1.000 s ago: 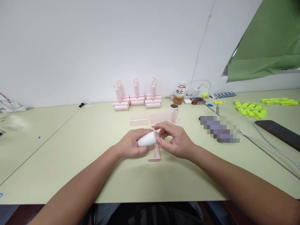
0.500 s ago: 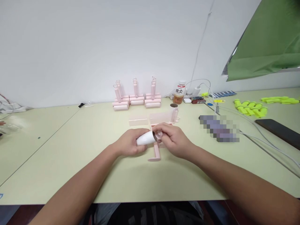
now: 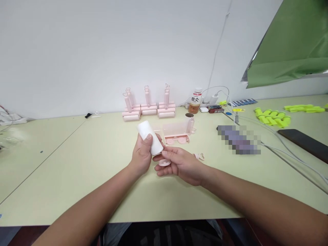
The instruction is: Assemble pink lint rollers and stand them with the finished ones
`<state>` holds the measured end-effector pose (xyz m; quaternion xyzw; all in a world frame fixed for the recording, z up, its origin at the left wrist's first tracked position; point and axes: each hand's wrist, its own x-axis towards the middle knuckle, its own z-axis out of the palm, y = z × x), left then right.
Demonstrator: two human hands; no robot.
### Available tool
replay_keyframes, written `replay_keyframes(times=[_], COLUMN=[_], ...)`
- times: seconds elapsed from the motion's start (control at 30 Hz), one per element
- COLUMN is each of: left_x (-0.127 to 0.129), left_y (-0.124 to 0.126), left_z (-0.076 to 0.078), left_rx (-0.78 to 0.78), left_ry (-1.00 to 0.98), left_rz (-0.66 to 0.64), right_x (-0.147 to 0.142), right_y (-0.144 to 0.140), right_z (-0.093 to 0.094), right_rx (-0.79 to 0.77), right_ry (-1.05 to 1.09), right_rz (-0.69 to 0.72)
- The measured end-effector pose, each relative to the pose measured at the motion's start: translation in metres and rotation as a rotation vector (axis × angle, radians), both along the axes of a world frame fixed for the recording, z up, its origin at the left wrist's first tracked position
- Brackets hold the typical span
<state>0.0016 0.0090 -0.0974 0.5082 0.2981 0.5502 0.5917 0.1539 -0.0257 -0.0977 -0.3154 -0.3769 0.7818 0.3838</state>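
Note:
My left hand (image 3: 141, 155) grips a white paper roll (image 3: 150, 137) and holds it tilted above the table, its upper end leaning left. Just below and to the right, my right hand (image 3: 180, 164) lies palm up around a pink roller handle (image 3: 164, 163). The handle's round end sits right under the roll, and its heart-shaped tip (image 3: 199, 156) sticks out past my fingers. Whether roll and handle touch is hidden by my fingers. Behind my hands lie a clear pink cover (image 3: 176, 130) and a pink base with two discs (image 3: 176, 139).
Finished pink rollers (image 3: 148, 110) stand in stacks at the back by the wall. A drink bottle (image 3: 195, 101), chargers and cables (image 3: 282, 150) lie at the right, with yellow-green parts (image 3: 273, 118), a black phone (image 3: 304, 143) and a hanging green cloth (image 3: 294, 44).
My left hand has lifted the white roll from lying flat to tilted up and leftward. My right hand has dropped lower, turned palm up, and holds the pink handle that lay on the table.

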Motion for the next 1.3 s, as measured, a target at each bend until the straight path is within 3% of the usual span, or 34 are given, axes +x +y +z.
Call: replay_keyframes(times=[0.33,0.53,0.7,0.83,0.97,1.1,1.2,1.3], left_x=[0.006,0.007,-0.014,-0.051,-0.075,-0.077,-0.076,-0.074], left_y=[-0.009,-0.010,0.019,0.061,0.094,0.108,0.109,0.095], left_z=[0.000,-0.004,-0.001,-0.004,-0.021,-0.036,-0.033,-0.019], left_rx=[-0.029,0.053,0.207,0.226,0.097,0.061,0.037,0.166], left_ry=[0.024,0.061,0.167,0.432,0.657,0.742,0.781,0.809], left_rz=[0.038,0.077,0.338,0.635,0.651,0.611,0.663,0.850], right_x=[-0.003,-0.003,0.000,0.000,0.000,0.001,0.002,0.003], right_y=[0.002,0.004,0.003,0.001,0.001,0.003,0.005,0.007], right_z=[-0.004,0.002,0.006,0.006,0.005,0.004,0.005,0.007], right_rx=[0.049,-0.037,-0.130,-0.137,-0.113,-0.122,-0.142,-0.151], right_ry=[-0.022,0.134,0.016,-0.072,-0.088,-0.091,-0.059,-0.022], right_rz=[-0.055,-0.011,-0.056,-0.064,-0.046,-0.039,-0.064,-0.104])
